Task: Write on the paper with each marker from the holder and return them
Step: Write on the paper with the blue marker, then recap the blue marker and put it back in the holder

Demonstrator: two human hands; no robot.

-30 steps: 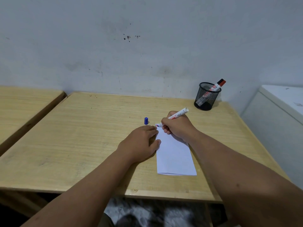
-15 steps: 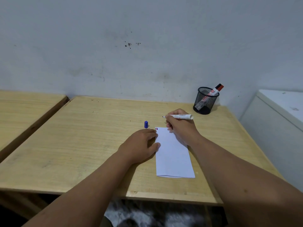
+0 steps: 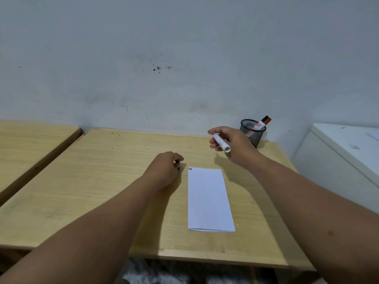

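Against a stained wall, over a wooden worktop [image 3: 102,181], right hand [image 3: 233,144] gripping uncapped marker [image 3: 221,142], left hand [image 3: 166,169] closing on blue cap [image 3: 178,168], risking ink smears near paper [image 3: 208,199].

soft dim light, faint shadows, wide-angle edge distortion

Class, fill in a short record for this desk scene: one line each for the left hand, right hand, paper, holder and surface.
left hand: closed over a small blue cap on the desk, left of the paper
right hand: raised, gripping a white marker
paper: folded white sheet, small red and blue marks at its top-left corner
holder: black mesh cup by the wall, one red-capped marker inside
surface: light wooden desk
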